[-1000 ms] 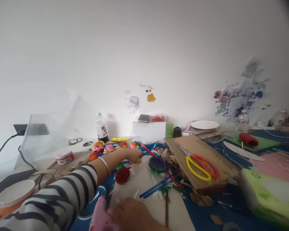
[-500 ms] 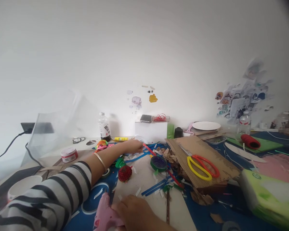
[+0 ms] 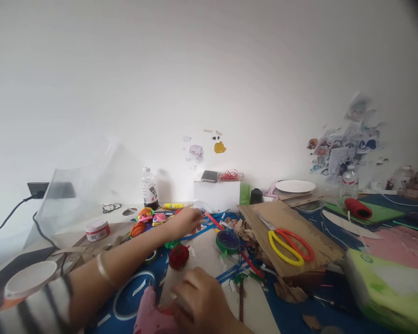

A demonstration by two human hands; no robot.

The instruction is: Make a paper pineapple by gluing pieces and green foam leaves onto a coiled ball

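My left hand (image 3: 188, 220) reaches over the far part of the work area, its fingers loosely bent and apart with nothing visible in them. A red strip (image 3: 214, 221) lies just beyond its fingertips. In the foreground my right hand (image 3: 204, 299) is at the handle of a pink hot glue gun (image 3: 149, 313). Its lower fingers curl against the handle, partly hidden, while the upper ones are lifted off. A dark red crinkled ball (image 3: 179, 257) sits on the white board (image 3: 209, 253) between both hands. A blue and green paper coil (image 3: 228, 242) lies to its right.
Yellow-and-red scissors (image 3: 290, 246) rest on corrugated cardboard (image 3: 320, 239) at right, beside a green tissue pack (image 3: 386, 287). Colourful crinkled pieces (image 3: 145, 215), a dark-liquid bottle (image 3: 149, 188) and a white-lidded jar (image 3: 97, 230) stand left. Blue strips (image 3: 226, 273) and scraps litter the board.
My left hand has drawn back slightly left from the red strip, its fingers loosening. My right hand's upper fingers have lifted from the glue gun, exposing a red part. The view has shifted slightly.
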